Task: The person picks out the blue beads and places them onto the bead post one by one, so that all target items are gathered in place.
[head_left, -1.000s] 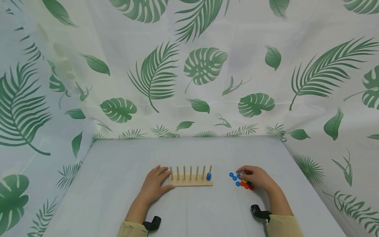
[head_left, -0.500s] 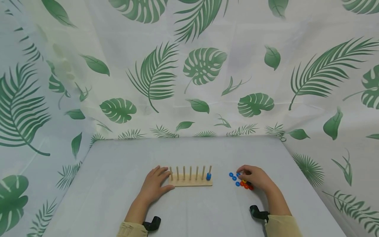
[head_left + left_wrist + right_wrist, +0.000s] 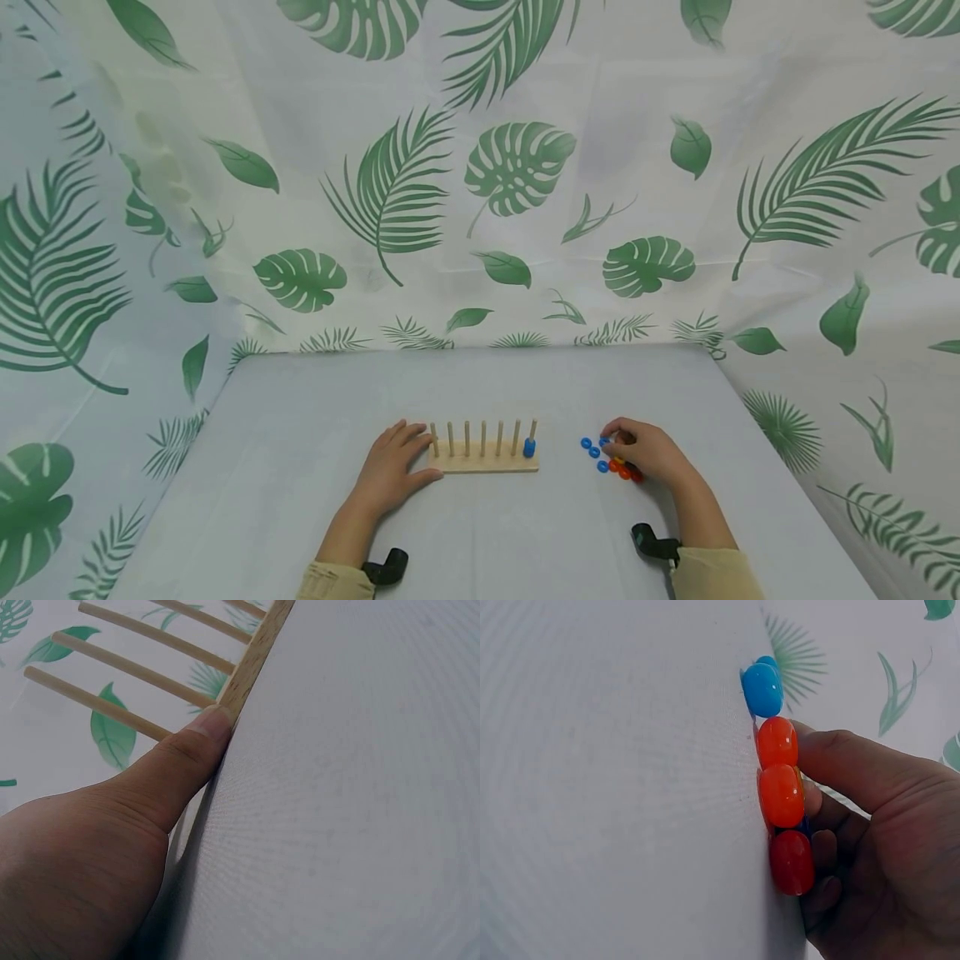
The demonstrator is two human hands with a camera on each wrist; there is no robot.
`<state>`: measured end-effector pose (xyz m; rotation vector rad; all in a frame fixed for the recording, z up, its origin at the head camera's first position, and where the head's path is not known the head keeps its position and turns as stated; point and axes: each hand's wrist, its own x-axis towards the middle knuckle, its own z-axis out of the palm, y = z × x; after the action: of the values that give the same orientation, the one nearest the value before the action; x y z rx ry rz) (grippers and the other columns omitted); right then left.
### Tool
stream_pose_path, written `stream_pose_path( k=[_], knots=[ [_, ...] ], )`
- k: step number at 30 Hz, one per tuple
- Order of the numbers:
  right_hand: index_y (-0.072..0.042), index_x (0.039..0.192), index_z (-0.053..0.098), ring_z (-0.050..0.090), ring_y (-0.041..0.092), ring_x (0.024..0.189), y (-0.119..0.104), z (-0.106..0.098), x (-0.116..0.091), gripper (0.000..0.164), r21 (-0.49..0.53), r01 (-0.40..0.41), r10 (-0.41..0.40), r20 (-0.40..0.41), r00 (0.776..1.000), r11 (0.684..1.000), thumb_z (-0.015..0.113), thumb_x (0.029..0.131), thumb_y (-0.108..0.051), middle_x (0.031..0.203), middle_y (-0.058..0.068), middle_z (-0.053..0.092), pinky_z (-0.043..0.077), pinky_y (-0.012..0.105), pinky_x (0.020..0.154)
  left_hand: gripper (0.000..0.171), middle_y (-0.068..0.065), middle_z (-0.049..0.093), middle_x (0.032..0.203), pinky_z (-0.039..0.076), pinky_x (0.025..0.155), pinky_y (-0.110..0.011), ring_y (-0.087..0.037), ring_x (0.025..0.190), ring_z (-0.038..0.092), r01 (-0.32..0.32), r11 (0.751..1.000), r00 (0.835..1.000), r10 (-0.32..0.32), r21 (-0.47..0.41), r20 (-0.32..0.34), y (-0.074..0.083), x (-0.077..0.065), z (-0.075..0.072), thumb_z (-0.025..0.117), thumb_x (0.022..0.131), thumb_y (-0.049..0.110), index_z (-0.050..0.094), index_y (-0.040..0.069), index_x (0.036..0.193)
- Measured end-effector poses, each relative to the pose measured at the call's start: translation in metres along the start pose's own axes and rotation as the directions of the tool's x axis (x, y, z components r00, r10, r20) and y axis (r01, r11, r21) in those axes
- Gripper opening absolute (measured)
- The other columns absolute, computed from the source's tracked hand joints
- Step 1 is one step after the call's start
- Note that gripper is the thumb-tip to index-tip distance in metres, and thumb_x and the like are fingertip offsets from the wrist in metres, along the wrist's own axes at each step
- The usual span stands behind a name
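A wooden peg board [image 3: 483,466] with several upright pegs lies on the table, and blue rings [image 3: 529,448] sit on its rightmost peg. My left hand [image 3: 388,475] holds the board's left end, its thumb [image 3: 195,742] against the front edge and the other fingers around the far side. To the right, my right hand [image 3: 651,452] reaches over a group of loose rings. Its thumb and index finger pinch a blue ring [image 3: 604,442] at table level. In the right wrist view, an orange ring [image 3: 781,796] and a red ring [image 3: 791,862] stand before the curled fingers.
More loose blue rings [image 3: 586,443] lie left of the right hand, and a yellow ring is partly hidden under it. Black wrist cameras [image 3: 386,567] are strapped on both forearms. Leaf-printed cloth [image 3: 517,167] surrounds the white table [image 3: 480,383] at the back and sides.
The right index finger has drawn in slightly toward the thumb at the blue ring, and the right wrist has shifted a little. The left hand and the peg board stay in place.
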<state>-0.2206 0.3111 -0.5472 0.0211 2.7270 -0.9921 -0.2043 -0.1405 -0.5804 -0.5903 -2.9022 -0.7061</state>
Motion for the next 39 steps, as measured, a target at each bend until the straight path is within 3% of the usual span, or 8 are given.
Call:
stream_pose_path(
  k=[20, 28, 39],
  knots=[
    [-0.017, 0.112, 0.066, 0.052, 0.018, 0.073, -0.002, -0.003, -0.003, 0.026, -0.022, 0.028, -0.029, -0.028, 0.999, 0.999, 0.072, 0.091, -0.030, 0.088, 0.003, 0.056, 0.047, 0.028, 0.059, 0.064, -0.006, 0.052, 0.146, 0.028, 0.120, -0.056, -0.037, 0.144, 0.036, -0.012, 1.000, 1.000, 0.012, -0.008, -0.008, 0.002, -0.001, -0.002, 0.072, 0.084, 0.054, 0.061, 0.016, 0.135],
    [-0.019, 0.116, 0.064, 0.052, 0.019, 0.071, -0.017, -0.009, -0.008, 0.027, -0.046, 0.054, -0.057, -0.048, 0.997, 0.997, 0.069, 0.093, -0.032, 0.087, 0.005, 0.058, 0.048, 0.029, 0.054, 0.064, -0.007, 0.053, 0.145, 0.031, 0.118, -0.057, -0.038, 0.143, 0.038, -0.031, 0.999, 0.999, 0.031, 0.011, -0.028, 0.000, -0.001, 0.000, 0.072, 0.083, 0.054, 0.061, 0.016, 0.134],
    [-0.023, 0.116, 0.067, 0.063, 0.016, 0.094, -0.044, -0.006, -0.013, 0.026, -0.055, 0.182, -0.186, -0.077, 0.980, 0.982, 0.068, 0.094, -0.037, 0.107, -0.002, 0.070, 0.058, 0.030, 0.076, 0.064, -0.005, 0.052, 0.147, 0.029, 0.120, -0.056, -0.037, 0.144, 0.036, -0.021, 1.000, 1.000, 0.021, 0.004, -0.018, 0.000, 0.000, 0.000, 0.072, 0.083, 0.054, 0.061, 0.018, 0.135]
  ],
)
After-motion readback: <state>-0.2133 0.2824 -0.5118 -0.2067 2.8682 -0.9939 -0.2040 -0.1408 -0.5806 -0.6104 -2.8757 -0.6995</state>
